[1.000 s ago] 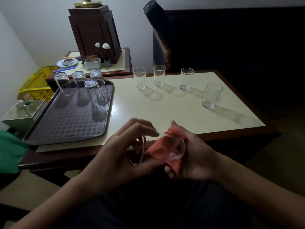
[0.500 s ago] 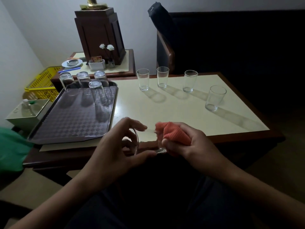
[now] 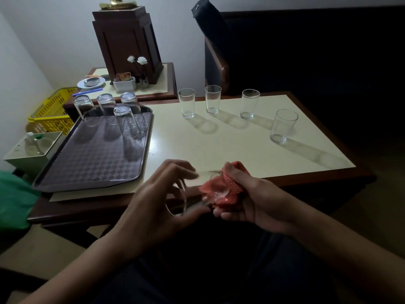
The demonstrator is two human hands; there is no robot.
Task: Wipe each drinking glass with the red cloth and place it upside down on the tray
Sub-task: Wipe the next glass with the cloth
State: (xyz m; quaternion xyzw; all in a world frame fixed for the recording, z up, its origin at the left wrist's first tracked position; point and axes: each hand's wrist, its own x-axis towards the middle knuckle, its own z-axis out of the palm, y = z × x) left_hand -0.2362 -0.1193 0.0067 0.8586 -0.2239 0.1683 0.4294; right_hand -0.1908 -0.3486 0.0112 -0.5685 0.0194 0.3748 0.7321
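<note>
By table [image 3: 230, 145], left hand [image 3: 153, 205] grips glass [image 3: 195, 200] touching cloth [image 3: 228, 187].

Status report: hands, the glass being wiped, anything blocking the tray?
Left hand grips held glass near its rim. Right hand holds red cloth round its base. Four inverted glasses on tray, four upright glasses on table. Nothing blocks the tray.

One clear drinking glass [image 3: 192, 194] lies on its side (motion-blurred) at the near edge of the table [image 3: 219, 145], its base end wrapped in the crumpled red cloth [image 3: 228, 187]. Four inverted glasses [image 3: 128, 121] stand at the far end of the dark checkered tray [image 3: 87, 167]; four upright glasses [image 3: 212, 102] stand in a row on the table to its right.
</note>
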